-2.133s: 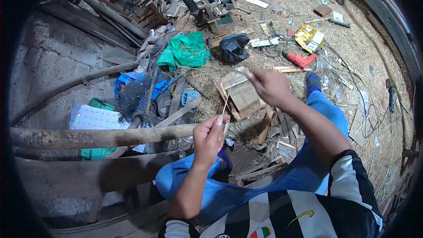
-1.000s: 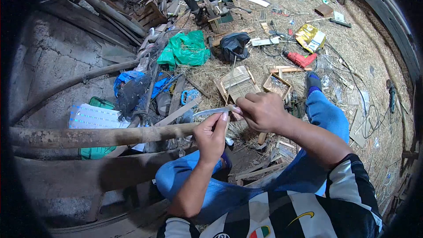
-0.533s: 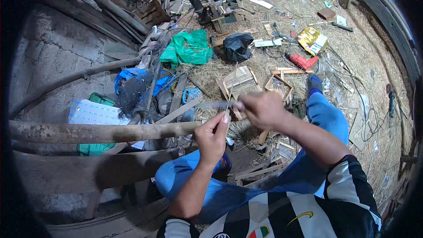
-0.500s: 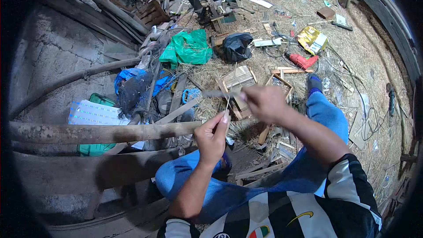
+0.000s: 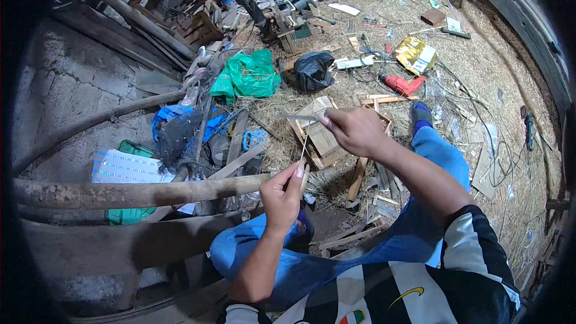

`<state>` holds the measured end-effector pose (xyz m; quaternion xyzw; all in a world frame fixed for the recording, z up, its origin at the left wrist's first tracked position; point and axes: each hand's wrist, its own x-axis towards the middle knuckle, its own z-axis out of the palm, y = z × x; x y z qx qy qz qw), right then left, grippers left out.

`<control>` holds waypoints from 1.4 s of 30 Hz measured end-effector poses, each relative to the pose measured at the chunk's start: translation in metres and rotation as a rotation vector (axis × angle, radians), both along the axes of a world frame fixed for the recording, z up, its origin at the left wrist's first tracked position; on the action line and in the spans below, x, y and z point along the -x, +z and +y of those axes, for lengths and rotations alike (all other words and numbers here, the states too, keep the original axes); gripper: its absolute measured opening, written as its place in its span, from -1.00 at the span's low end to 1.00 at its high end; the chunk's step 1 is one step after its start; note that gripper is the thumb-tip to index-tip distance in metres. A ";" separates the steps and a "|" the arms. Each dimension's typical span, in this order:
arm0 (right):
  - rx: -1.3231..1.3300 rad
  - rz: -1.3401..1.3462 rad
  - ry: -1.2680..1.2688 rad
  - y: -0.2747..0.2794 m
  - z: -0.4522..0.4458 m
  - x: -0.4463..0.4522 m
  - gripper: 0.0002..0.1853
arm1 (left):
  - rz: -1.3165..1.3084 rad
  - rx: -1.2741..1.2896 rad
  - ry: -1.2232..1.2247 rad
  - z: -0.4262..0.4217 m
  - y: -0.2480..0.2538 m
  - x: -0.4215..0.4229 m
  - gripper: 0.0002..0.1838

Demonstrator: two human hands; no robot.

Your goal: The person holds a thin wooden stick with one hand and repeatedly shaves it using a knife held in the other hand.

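Note:
My left hand (image 5: 281, 199) is closed around the lower end of a thin wooden stick (image 5: 304, 149), thumb pressed along it. The stick points up, slightly to the right. My right hand (image 5: 358, 133) grips a knife (image 5: 298, 117), its handle mostly hidden in my fingers. The blade points left, just above the stick's upper end; I cannot tell whether they touch. Beneath the hands, on the ground, lies a slatted wooden frame (image 5: 323, 138).
A bamboo pole (image 5: 138, 191) runs in from the left beside my left hand. Ahead lie a green plastic bag (image 5: 249, 75), a black bag (image 5: 314, 71) and a red power drill (image 5: 403, 85). Wood scraps and shavings cover the ground.
The blurred right hand and knife now appear sharper, with the blade slightly higher and nearer the stick's upper end. My left hand sits slightly lower and left; the whole view has shifted a little.

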<state>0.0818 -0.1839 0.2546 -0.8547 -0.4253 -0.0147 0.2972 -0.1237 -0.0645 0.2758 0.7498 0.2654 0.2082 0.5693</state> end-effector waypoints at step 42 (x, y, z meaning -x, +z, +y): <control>-0.255 -0.095 0.272 0.018 -0.023 0.049 -0.82 | -0.096 0.413 -0.070 -0.008 0.023 0.000 -0.75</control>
